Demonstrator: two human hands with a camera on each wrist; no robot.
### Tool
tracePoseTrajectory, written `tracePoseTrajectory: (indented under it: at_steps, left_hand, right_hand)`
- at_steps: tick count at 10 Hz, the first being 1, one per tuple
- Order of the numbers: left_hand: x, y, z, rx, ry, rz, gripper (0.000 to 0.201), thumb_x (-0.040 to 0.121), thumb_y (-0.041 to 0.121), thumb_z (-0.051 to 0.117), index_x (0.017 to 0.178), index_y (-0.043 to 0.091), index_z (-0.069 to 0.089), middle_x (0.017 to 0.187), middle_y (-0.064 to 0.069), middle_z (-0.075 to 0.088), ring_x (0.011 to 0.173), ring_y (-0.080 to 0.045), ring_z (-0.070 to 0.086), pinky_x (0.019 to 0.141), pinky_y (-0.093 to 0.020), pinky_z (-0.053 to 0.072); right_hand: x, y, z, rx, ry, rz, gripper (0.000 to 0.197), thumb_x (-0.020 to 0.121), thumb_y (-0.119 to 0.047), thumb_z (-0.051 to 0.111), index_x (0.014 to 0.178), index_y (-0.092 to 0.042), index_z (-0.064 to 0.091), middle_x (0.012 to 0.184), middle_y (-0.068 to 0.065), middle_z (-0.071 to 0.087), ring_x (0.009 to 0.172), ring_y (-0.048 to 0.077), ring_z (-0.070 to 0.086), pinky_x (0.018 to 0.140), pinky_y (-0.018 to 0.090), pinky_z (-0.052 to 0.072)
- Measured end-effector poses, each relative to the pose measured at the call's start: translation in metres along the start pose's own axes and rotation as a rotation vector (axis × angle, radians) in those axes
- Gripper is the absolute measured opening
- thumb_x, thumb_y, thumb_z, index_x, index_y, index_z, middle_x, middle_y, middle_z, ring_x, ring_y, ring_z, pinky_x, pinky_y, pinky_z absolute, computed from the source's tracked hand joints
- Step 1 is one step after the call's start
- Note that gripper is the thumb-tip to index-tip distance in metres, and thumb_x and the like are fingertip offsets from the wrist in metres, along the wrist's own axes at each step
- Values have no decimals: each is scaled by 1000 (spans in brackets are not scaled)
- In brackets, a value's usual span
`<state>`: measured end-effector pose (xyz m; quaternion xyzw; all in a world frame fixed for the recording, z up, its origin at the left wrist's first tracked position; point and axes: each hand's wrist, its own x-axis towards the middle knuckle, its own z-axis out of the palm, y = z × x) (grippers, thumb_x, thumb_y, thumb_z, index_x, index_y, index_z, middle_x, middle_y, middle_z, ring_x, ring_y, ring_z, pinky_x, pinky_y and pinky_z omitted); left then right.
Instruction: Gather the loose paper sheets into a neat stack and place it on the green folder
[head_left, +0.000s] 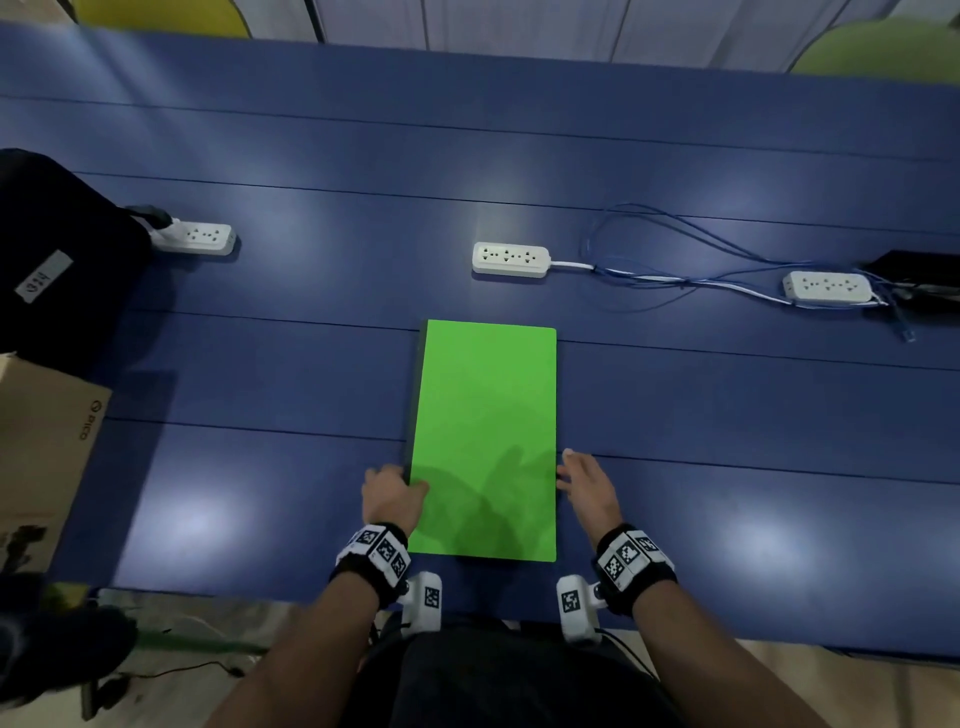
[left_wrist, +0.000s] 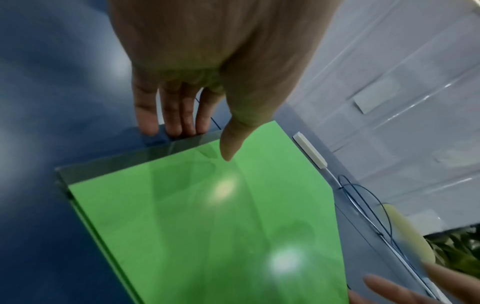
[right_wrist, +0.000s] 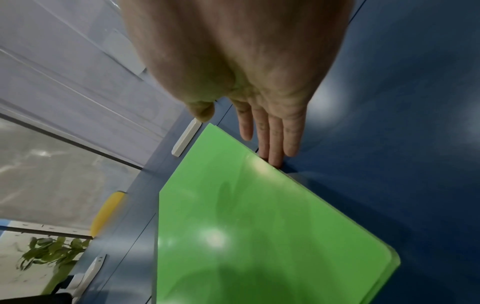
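Surface (head_left: 260, 415) of blue planks, green folder (head_left: 485, 441) lying flat near its front edge.
Left hand (head_left: 390, 496) grip open, thumb resting on folder's left edge; right hand (head_left: 589, 483) grip open, straight fingers touching right edge.

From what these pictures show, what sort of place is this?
Probably an office or meeting room: a long blue table carrying white power strips and loose blue cables, with rounded yellow and green chair backs on its far side.

blue table (head_left: 727, 415) (slatted) bears green folder (head_left: 485, 415), power strips (head_left: 510, 260).
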<state>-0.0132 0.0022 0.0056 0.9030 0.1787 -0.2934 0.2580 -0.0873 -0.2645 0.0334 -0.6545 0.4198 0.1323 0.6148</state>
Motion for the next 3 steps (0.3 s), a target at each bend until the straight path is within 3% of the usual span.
tracePoseTrajectory:
  at_steps: [1, 2, 3]
  left_hand:
    - [1, 7, 0, -98, 6, -44, 55, 78, 33, 79, 114, -2, 57, 116, -16, 56, 107, -35, 59, 91, -42, 51]
    - [3, 12, -4, -312, 0, -56, 56, 84, 21, 79, 125, 0, 46, 111, -9, 51, 100, -26, 52, 88, -35, 46]
    - [12, 5, -10, -441, 42, -43, 51, 82, 14, 81, 124, 0, 56, 114, -8, 60, 103, -26, 59, 90, -36, 49]
  right_hand:
    - [2, 2, 1, -17, -10, -18, 42, 85, -62, 49, 108, -32, 65, 117, -3, 70, 105, 16, 69, 101, 45, 52]
    - [7, 2, 1, -56, -39, -28, 47, 79, -67, 50, 107, -32, 65, 115, -3, 71, 105, 17, 70, 100, 47, 52]
    - [3, -8, -2, -218, -30, -77, 43, 87, -57, 58, 114, -24, 64, 118, -1, 69, 109, 20, 66, 99, 36, 49]
